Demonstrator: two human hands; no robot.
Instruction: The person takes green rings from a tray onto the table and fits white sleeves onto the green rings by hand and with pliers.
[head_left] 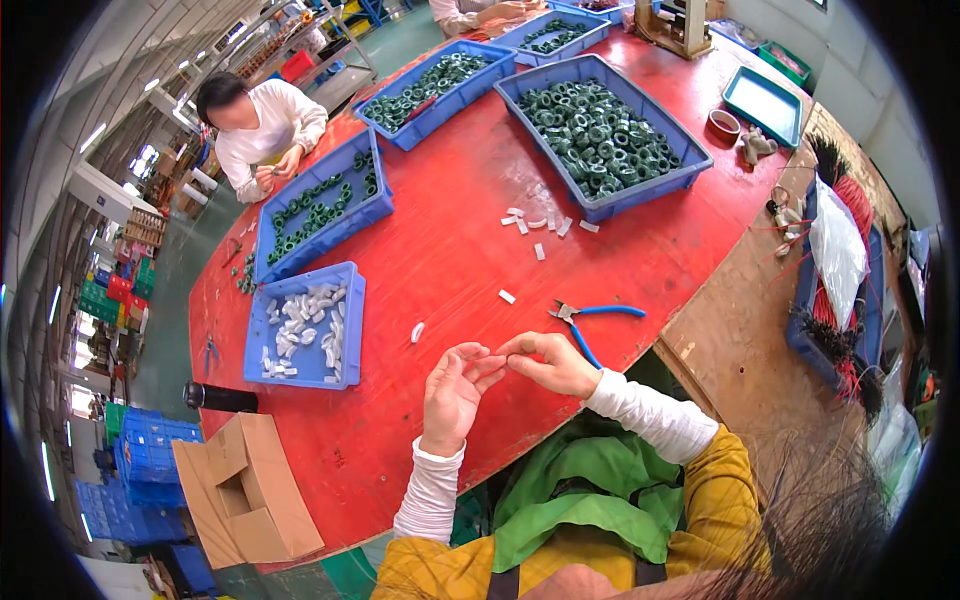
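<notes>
Head view: one pair of bare hands, white cuffs at the wrists, raised over the near edge of a red table (430,250). Left hand (457,395): palm partly showing, fingers loosely curled, tips drawn near the thumb. Right hand (555,365): back uppermost, thumb and forefinger narrowed to a pinch, meeting the left fingertips; whether anything small is held between them cannot be told. Blue-handled cutters (567,312): one pair, jaws parted, lying on the table just beyond the right hand, one handle reaching down beside it. Loose white piece (507,297): on the table ahead of the hands; a curved white piece (418,332) farther left; more near the large blue tray (640,203) of dark green rings. Small blue tray (354,330): left of the hands, holding many white pieces. Also at left: black bottle (220,398), lying on its side; cardboard box (290,520), flaps spread.
</notes>
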